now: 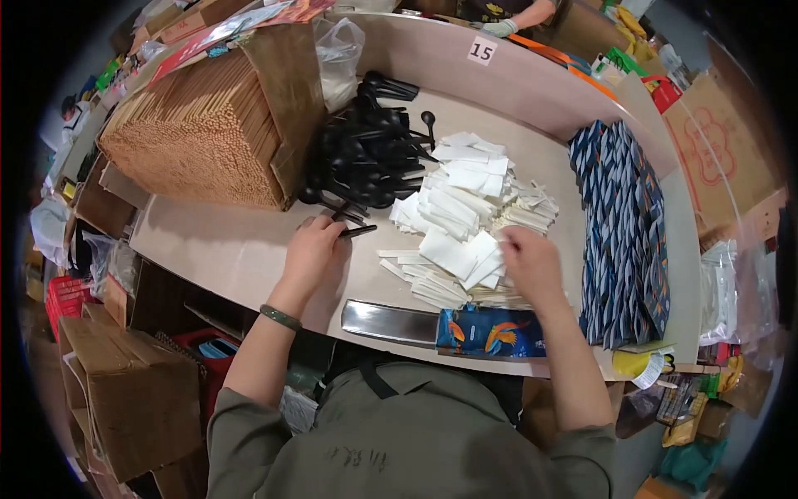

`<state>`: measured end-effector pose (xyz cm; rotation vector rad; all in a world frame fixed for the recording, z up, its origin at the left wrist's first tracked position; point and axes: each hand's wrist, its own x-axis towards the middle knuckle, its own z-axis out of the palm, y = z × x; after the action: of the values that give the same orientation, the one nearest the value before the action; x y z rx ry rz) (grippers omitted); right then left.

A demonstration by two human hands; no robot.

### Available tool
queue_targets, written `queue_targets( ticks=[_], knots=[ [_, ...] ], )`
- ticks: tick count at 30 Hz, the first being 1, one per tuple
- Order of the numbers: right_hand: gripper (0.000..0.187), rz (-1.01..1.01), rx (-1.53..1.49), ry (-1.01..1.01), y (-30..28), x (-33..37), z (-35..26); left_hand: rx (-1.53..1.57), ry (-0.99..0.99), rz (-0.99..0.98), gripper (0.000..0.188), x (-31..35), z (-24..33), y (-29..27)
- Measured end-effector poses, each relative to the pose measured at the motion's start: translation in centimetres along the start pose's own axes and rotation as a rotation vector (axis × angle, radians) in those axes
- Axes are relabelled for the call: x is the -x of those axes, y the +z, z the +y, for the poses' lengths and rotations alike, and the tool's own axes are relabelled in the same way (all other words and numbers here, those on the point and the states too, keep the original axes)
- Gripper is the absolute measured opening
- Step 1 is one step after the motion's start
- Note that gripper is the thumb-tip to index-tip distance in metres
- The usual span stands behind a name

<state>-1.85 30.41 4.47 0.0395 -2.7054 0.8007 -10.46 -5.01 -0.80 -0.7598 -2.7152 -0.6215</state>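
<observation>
My left hand (314, 254) is at the near edge of a heap of black plastic spoons (366, 150), its fingers closed on a black spoon (359, 230) whose handle sticks out to the right. My right hand (534, 264) is over the right side of a pile of folded white paper napkins (453, 252). Its fingers are curled, and what they hold, if anything, is hidden. Thin pale wrapped sticks (436, 287) lie under and beside the napkins. Below my right hand, a blue printed pouch (490, 333) lies over one end of a shiny metal strip (391, 323).
At the left stands an open carton (291, 100) packed with wooden sticks (195, 137). Rows of blue pouches (619, 233) are stacked at the right. A raised partition (532, 83) curves along the back; beyond it shows another person's gloved hand (500, 28). Cardboard boxes (133, 391) stand at lower left.
</observation>
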Motion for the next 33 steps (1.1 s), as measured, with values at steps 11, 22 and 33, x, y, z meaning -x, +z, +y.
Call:
queue_targets(
  ticks=[11,22,33],
  knots=[
    [0.009,-0.315,0.445,-0.351,6.1,0.2,-1.1,0.222,-0.215,-0.007,0.021,2.7,1.7,-1.7],
    [0.011,-0.357,-0.063,-0.526,7.0,5.8,-7.6,0.528,-0.353,-0.023,0.022,8.7,3.2,-3.3],
    [0.034,-0.217,-0.154,-0.26,6.1,7.6,-7.6,0.495,-0.098,-0.086,0.022,7.4,6.2,-2.7]
  ],
)
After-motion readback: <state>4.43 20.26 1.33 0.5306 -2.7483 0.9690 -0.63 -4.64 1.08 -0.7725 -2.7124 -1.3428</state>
